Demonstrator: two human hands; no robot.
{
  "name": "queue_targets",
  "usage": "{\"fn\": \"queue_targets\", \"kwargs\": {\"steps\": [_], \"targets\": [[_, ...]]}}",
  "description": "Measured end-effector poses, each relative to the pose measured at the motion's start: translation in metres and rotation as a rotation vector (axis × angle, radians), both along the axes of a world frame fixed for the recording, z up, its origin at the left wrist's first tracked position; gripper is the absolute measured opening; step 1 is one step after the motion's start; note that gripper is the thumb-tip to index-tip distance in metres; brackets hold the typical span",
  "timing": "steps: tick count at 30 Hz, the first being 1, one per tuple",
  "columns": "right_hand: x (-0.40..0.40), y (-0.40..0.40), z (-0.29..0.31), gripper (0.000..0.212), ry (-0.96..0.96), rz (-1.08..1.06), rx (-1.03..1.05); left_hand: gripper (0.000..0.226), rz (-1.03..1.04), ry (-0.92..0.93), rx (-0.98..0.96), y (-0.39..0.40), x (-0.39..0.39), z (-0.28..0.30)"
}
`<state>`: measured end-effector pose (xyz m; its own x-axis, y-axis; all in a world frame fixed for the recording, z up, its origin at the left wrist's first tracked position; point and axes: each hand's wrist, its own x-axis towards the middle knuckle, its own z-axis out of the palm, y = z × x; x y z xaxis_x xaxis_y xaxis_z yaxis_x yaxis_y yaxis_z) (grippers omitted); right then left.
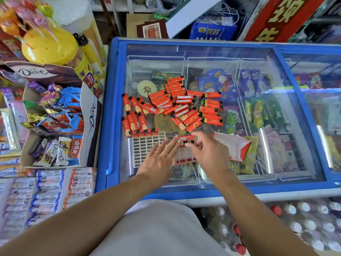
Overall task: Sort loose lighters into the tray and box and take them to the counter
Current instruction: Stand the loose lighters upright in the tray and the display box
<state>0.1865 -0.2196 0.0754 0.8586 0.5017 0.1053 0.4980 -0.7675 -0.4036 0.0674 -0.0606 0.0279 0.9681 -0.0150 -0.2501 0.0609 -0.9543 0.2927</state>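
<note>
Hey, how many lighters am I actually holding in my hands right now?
1. The lighter is pinched in the right hand, over the red box. The left hand lies flat on the white tray, holding none that shows.

The freezer (212, 117) stands directly before the person, with its glass lid (258, 154) on top. A pile of loose lighters (177, 104) lies on the lid, toward its left half. The tray (147, 150) lies on the lid nearer the person than the pile, with a row of lighters standing along its far edge. The box (232, 146) lies just right of the tray. The left hand (158, 157) rests over the tray. The right hand (204, 152) is between tray and box, holding one lighter (187, 138). A candy carton (55, 119) stands left of the freezer.
</note>
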Motion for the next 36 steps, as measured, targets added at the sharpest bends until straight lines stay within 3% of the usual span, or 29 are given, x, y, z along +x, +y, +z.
{"fn": "queue_targets", "kwargs": {"steps": [3, 7, 13, 20, 24, 29, 33, 36], "targets": [[0.033, 0.009, 0.010, 0.016, 0.086, -0.062, 0.015, 0.109, 0.010, 0.035, 0.035, 0.002, -0.002, 0.003], [0.089, 0.035, 0.004, 0.023, 0.411, -0.131, -0.285, 0.108, 0.001, 0.057, 0.064, 0.002, -0.003, 0.006], [0.106, 0.068, -0.015, 0.040, 0.385, -0.113, -0.584, 0.099, -0.004, 0.085, 0.045, 0.004, 0.001, 0.006], [0.104, 0.067, -0.024, 0.054, 0.510, -0.175, -0.513, 0.093, -0.008, 0.083, 0.084, 0.002, 0.001, 0.007], [0.097, 0.054, -0.016, 0.045, 0.522, -0.204, -0.240, 0.092, -0.007, 0.083, 0.066, 0.000, 0.003, 0.006], [0.076, 0.017, 0.044, 0.031, 0.376, -0.067, 0.034, 0.094, 0.040, 0.057, 0.013, -0.003, 0.003, 0.004], [0.051, -0.021, 0.081, 0.028, 0.525, 0.073, -0.052, 0.095, 0.066, -0.007, -0.010, -0.005, 0.009, 0.001], [0.037, -0.030, 0.064, 0.016, 0.554, 0.136, -0.125, 0.095, 0.109, -0.016, -0.045, -0.005, 0.012, 0.001]]}}
